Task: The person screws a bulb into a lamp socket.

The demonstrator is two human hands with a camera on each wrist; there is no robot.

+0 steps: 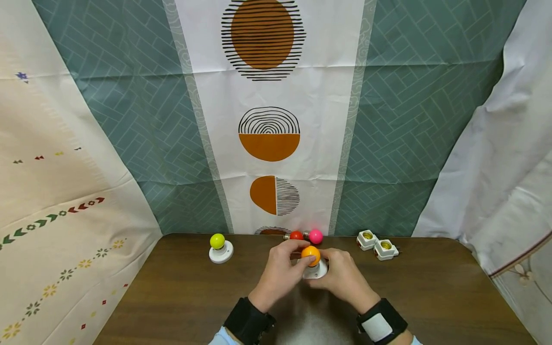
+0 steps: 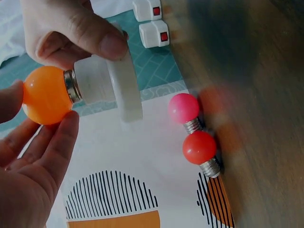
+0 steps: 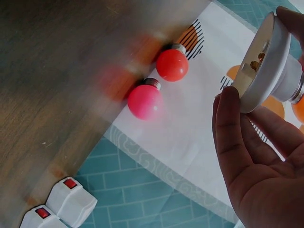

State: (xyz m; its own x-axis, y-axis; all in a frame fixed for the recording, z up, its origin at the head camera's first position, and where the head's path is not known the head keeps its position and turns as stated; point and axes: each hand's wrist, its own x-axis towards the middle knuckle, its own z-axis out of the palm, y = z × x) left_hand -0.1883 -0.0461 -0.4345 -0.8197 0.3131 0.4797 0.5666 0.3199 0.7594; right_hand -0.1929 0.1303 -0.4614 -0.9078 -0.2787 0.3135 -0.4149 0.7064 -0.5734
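Observation:
Over the table, my left hand (image 1: 279, 269) pinches an orange light bulb (image 1: 311, 255) between thumb and fingertips. The bulb's metal screw base meets a white round lamp holder (image 1: 317, 272), with part of the metal visible in the left wrist view. My right hand (image 1: 343, 277) grips the holder by its wide flange, clear of the tabletop. In the right wrist view the hollow underside of the lamp holder (image 3: 270, 71) shows brass-coloured parts inside. Behind the hands lie a red bulb (image 1: 296, 235) and a pink bulb (image 1: 316, 236).
A yellow-green bulb (image 1: 217, 241) stands in a white round holder (image 1: 221, 255) at the back left. Two white square sockets (image 1: 385, 249) with red switches sit side by side at the back right. Patterned cloth (image 1: 276, 96) hangs behind the wooden table (image 1: 181, 297).

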